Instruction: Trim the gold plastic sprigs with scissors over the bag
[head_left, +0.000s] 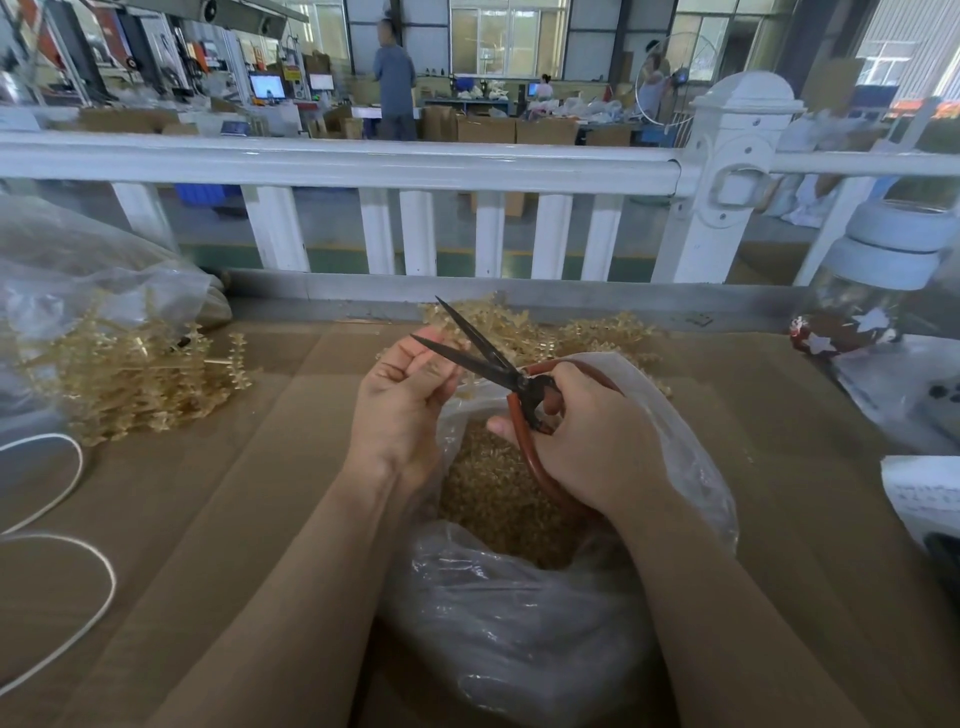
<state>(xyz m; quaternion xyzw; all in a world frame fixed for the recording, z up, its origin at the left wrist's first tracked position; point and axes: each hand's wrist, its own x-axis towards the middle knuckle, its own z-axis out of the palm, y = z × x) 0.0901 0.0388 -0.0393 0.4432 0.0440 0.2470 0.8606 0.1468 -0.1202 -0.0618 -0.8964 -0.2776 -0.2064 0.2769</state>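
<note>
A gold sprig sits pinched in my left hand over the bag at the bench's near edge, just beside the scissors, blades wide, gripped by my right hand.

the left hand curls over whatever it holds; the white cord runs off the left edge.

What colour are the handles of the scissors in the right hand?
Reddish-brown loop handles on dark-bladed scissors, gripped by the right hand; head view.
</note>
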